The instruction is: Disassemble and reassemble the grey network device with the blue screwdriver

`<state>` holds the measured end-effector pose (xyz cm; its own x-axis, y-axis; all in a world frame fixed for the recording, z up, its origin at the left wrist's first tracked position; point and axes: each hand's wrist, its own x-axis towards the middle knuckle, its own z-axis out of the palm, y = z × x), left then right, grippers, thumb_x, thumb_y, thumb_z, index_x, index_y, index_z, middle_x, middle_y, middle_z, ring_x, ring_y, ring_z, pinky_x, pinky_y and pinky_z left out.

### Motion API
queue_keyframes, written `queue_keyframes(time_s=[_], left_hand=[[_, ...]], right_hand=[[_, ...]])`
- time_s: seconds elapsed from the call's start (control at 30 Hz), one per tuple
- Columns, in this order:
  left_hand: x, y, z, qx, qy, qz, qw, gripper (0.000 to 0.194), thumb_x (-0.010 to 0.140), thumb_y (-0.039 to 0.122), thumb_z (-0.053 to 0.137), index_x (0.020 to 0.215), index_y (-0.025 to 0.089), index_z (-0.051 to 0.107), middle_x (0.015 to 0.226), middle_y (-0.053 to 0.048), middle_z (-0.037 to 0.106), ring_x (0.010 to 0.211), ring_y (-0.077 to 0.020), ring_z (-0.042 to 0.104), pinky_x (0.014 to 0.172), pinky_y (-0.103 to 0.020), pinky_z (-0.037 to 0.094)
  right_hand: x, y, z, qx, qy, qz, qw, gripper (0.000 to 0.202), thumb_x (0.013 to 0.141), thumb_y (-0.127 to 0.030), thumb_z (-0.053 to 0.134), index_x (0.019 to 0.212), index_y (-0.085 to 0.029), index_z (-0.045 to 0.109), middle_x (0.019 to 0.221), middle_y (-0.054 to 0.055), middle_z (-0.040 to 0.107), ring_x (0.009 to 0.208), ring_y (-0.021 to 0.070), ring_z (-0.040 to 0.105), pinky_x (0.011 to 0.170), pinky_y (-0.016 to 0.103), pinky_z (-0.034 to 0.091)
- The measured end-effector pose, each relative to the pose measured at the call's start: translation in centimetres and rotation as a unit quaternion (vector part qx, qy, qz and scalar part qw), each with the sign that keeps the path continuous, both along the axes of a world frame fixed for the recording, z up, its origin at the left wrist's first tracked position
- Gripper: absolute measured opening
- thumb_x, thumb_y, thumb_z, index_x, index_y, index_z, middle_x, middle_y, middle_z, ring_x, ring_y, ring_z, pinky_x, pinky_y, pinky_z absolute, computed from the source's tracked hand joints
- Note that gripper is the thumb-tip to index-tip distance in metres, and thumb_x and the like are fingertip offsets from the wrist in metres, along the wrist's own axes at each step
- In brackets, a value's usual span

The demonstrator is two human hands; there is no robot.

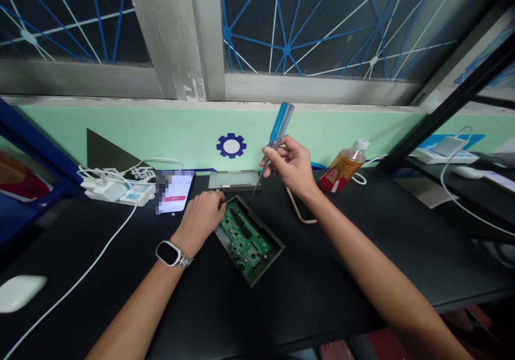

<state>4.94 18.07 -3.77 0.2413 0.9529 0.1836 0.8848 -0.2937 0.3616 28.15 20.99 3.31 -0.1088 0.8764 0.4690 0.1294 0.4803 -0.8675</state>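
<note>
My right hand (290, 165) grips a screwdriver (280, 125) with a blue and clear handle, its shaft slanting down to the left. The tip is near the upper edge of a metal case (277, 248); whether it touches cannot be made out. Inside this open case lies a green circuit board (250, 240) with dark chips. My left hand (202, 213), a watch on its wrist, rests with curled fingers at the case's upper left corner. Its fingertips are partly hidden, but they appear closed on the case edge. Behind the case lies a flat metal panel (234, 180).
A lit phone (176, 192) and a white power strip (132, 192) lie at the left, with a white cable (105, 247) running forward. A white mouse (21, 293) is further left. Right of the case are a second phone (302, 210) and a drink bottle (341, 168).
</note>
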Motion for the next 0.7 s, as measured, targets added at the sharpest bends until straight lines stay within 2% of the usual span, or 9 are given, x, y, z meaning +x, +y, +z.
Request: queue_keyframes(time_s=[0.03, 0.1, 0.17, 0.23, 0.3, 0.4, 0.5, 0.63, 0.7], left_hand=[[-0.3, -0.3, 0.3, 0.004, 0.046, 0.019, 0.999, 0.019, 0.087, 0.029, 0.062, 0.098, 0.020, 0.074, 0.077, -0.011, 0.071, 0.082, -0.0310, 0.068, 0.073, -0.038, 0.049], [-0.3, -0.7, 1.0, 0.038, 0.102, 0.011, 0.994, 0.031, 0.085, 0.038, 0.066, 0.107, 0.017, 0.072, 0.083, -0.013, 0.071, 0.090, -0.0349, 0.066, 0.078, -0.043, 0.049], [0.5, -1.1, 1.4, 0.078, 0.087, -0.071, 0.991, 0.042, 0.084, 0.045, 0.069, 0.117, 0.018, 0.069, 0.104, -0.014, 0.071, 0.105, -0.0355, 0.061, 0.090, -0.046, 0.046], [1.9, -1.6, 1.2, 0.076, 0.035, -0.192, 0.978, 0.044, 0.084, 0.046, 0.070, 0.122, 0.024, 0.066, 0.121, -0.010, 0.065, 0.114, -0.0306, 0.058, 0.099, -0.044, 0.043], [3.6, -2.0, 0.7, 0.043, -0.008, -0.270, 0.962, 0.041, 0.084, 0.044, 0.073, 0.120, 0.025, 0.068, 0.120, -0.008, 0.066, 0.112, -0.0271, 0.060, 0.099, -0.039, 0.044], [5.3, -2.5, -0.1, 0.013, -0.001, -0.310, 0.951, 0.024, 0.089, 0.034, 0.070, 0.110, 0.022, 0.072, 0.107, -0.007, 0.070, 0.098, -0.0241, 0.066, 0.089, -0.036, 0.048], [5.4, -2.5, -0.2, 0.026, 0.040, -0.288, 0.957, 0.017, 0.091, 0.032, 0.067, 0.103, 0.021, 0.073, 0.102, -0.007, 0.071, 0.094, -0.0250, 0.068, 0.081, -0.034, 0.048], [3.7, -2.2, 0.2, 0.042, 0.098, -0.187, 0.977, 0.014, 0.091, 0.032, 0.064, 0.100, 0.022, 0.070, 0.095, -0.007, 0.071, 0.088, -0.0267, 0.069, 0.068, -0.031, 0.046], [2.6, -2.0, 0.3, 0.027, 0.119, -0.132, 0.984, 0.019, 0.088, 0.030, 0.064, 0.105, 0.023, 0.066, 0.089, -0.008, 0.071, 0.082, -0.0277, 0.070, 0.065, -0.031, 0.045]], right_hand=[[0.3, -0.1, 0.3, -0.004, 0.009, -0.002, 1.000, 0.043, 0.084, -0.063, 0.064, 0.089, -0.026, 0.042, 0.072, -0.001, 0.066, 0.051, 0.0146, 0.063, 0.045, 0.028, 0.042], [0.9, -0.2, 0.9, -0.014, 0.021, -0.010, 1.000, 0.042, 0.087, -0.065, 0.060, 0.095, -0.027, 0.042, 0.068, -0.002, 0.065, 0.047, 0.0147, 0.062, 0.042, 0.028, 0.040], [1.5, -0.1, 1.2, -0.023, 0.022, -0.022, 0.999, 0.043, 0.089, -0.067, 0.054, 0.098, -0.027, 0.042, 0.066, -0.002, 0.064, 0.045, 0.0150, 0.061, 0.041, 0.028, 0.041], [1.8, -0.1, 1.2, -0.029, 0.022, -0.033, 0.999, 0.044, 0.090, -0.070, 0.049, 0.101, -0.027, 0.042, 0.067, -0.001, 0.064, 0.045, 0.0153, 0.062, 0.041, 0.029, 0.043], [1.8, 0.0, 1.1, -0.035, 0.026, -0.035, 0.998, 0.046, 0.090, -0.071, 0.046, 0.102, -0.027, 0.041, 0.067, -0.001, 0.064, 0.045, 0.0156, 0.062, 0.041, 0.029, 0.043], [1.6, 0.0, 0.8, -0.049, 0.032, -0.024, 0.998, 0.046, 0.090, -0.072, 0.046, 0.102, -0.027, 0.040, 0.067, -0.001, 0.064, 0.045, 0.0156, 0.062, 0.041, 0.029, 0.045], [1.3, 0.0, 0.4, -0.055, 0.036, -0.002, 0.998, 0.045, 0.090, -0.070, 0.048, 0.102, -0.027, 0.041, 0.069, -0.001, 0.065, 0.043, 0.0148, 0.061, 0.040, 0.029, 0.046], [0.9, 0.2, 0.1, -0.066, 0.028, 0.008, 0.997, 0.047, 0.089, -0.072, 0.048, 0.103, -0.027, 0.041, 0.070, 0.000, 0.065, 0.043, 0.0144, 0.061, 0.041, 0.028, 0.047], [0.8, 0.3, -0.2, -0.070, 0.030, 0.012, 0.997, 0.049, 0.088, -0.074, 0.048, 0.103, -0.027, 0.041, 0.070, 0.000, 0.066, 0.044, 0.0145, 0.062, 0.041, 0.028, 0.047]])
